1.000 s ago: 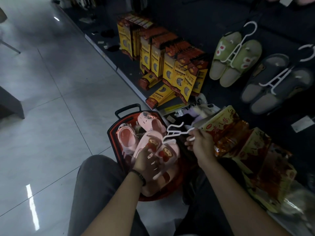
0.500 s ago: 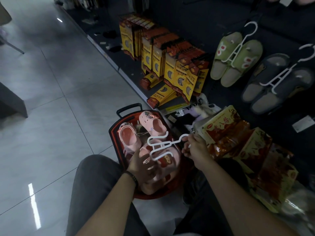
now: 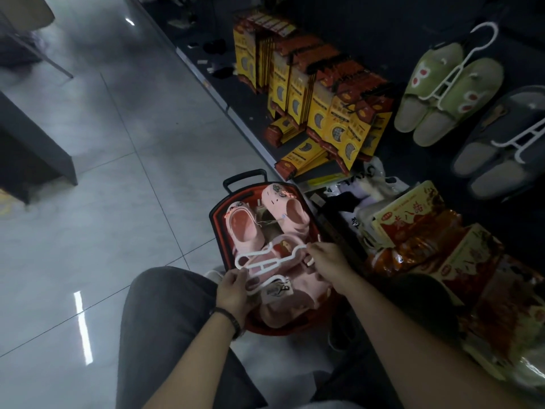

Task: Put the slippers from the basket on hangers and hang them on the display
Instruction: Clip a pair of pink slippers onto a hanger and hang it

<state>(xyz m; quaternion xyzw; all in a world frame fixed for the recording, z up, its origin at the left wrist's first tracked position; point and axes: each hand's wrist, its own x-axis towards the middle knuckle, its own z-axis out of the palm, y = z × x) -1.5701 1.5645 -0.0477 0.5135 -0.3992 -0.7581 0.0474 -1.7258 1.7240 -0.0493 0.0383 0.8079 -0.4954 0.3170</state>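
White hanger held over basket by both hands, one at each end. L hand: thumb and curled fingers closed on near-left end. R hand: fingertips pinched on far-right end. Long axis of hanger laid approx. flat, running from L grip up and right to R grip. Curved loop seen at L-hand end; prongs spread betw. the two grips, pointing back toward the person. Which end is the hook not clearly made out. Directly under the grip, more pink slippers piled in basket w/ a paper tag beside L fingers; contact betw. hanger and this pile can't be told. Just beyond the grip, two further pink slippers lain in basket, openings up, decorated toes pointed away toward the black handle. Well beyond and right of R hand: green slippers and grey slippers hung on display on white hangers, hooks up. Yellow boxes stacked far side; red packets right of R hand.
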